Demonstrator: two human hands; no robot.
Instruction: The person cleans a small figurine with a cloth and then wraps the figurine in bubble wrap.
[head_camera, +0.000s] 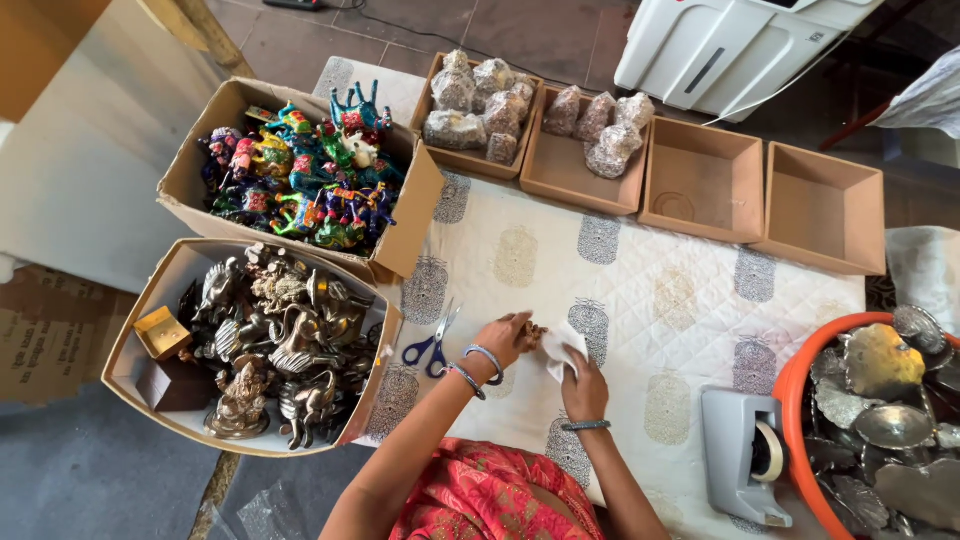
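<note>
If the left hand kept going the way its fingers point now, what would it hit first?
The left hand points right, already touching a small brown figurine. Directly beyond lies the white cloth held by the right hand, so it would probably meet that first. Height above the patterned quilt is unclear.

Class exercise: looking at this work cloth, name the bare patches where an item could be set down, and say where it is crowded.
Bare cloth lies between the two empty boxes and the tape dispenser. Those boxes are free too. It is crowded on the left: scissors, both hands, and the metal-figurine carton. The orange tub is full.
</note>
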